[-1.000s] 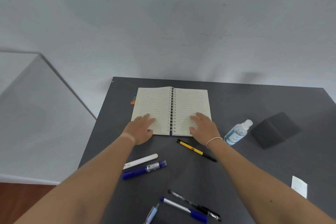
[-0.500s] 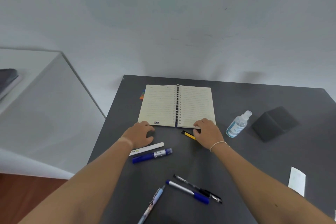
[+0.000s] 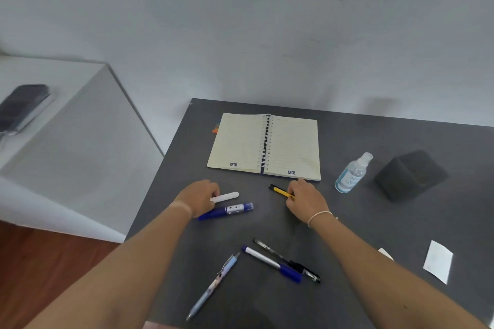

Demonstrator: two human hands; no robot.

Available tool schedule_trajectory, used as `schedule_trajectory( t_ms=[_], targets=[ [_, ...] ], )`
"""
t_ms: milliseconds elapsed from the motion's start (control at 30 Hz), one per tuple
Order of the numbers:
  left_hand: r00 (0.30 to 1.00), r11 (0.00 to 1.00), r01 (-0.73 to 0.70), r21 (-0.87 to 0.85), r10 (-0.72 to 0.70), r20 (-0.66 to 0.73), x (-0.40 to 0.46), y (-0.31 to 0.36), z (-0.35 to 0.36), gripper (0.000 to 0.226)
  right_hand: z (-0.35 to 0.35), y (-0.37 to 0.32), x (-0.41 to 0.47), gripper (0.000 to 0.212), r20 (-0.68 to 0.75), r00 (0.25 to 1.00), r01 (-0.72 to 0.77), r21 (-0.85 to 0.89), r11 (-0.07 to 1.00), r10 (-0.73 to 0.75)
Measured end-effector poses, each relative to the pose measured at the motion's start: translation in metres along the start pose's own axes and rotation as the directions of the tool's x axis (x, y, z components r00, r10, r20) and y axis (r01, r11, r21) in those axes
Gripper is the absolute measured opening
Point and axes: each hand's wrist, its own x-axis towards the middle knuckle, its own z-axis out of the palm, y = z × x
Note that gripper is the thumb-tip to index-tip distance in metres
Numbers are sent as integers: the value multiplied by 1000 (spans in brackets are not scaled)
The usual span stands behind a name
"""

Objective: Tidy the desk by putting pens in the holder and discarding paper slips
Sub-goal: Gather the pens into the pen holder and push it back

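Yellow-and-black slim pen (image 3: 279,191) is getting pinched by the right hand (image 3: 306,201); left hand (image 3: 199,197), off the notebook, is closing on the white marker (image 3: 226,196).

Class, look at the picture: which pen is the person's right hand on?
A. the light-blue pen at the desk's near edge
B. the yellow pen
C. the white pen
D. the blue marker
B: the right hand closes over the yellow pen just below the notebook, while the left hand is at the white pen.
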Motion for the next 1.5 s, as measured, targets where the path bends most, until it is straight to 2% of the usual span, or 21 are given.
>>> schedule_trajectory(
  t_ms=[167,267,400,533,667,900,1033,1167,1367,1500],
  targets=[
    [990,991,77,-112,-90,-111,-4,7,2,19,0,6,-5,9,15,999,36,67,997,-38],
    [981,986,40,-163,-70,-179,-6,15,1,11,-1,8,-9,7,65,997,44,112,993,-52],
    [993,992,-33,-125,19,-114,-12,23,3,3,3,4,-24,10,171,983,28,197,980,-62],
    [997,996,-77,-45,77,4,-16,22,9,23,7,-6,-44,5,254,963,23,231,973,-84],
    [995,995,-95,32,95,7,-18,16,15,22,16,-8,-69,8,282,957,10,209,978,-70],
    [994,996,-74,50,78,-80,-23,11,27,29,23,-11,-93,14,254,967,-47,144,989,9],
    [993,995,-96,14,96,-72,-26,8,31,21,25,-15,-99,10,228,973,-45,32,998,37],
    [993,993,-101,-54,97,-71,-31,10,27,18,24,-17,-104,13,175,980,-99,5,995,97],
    [989,967,-72,-245,38,-140,-38,26,12,17,5,-20,-108,14,73,984,-176,175,969,165],
    [985,898,-118,-425,53,-163,-33,57,-13,17,-24,-20,-99,10,-51,984,-143,341,929,170]
  ],
)
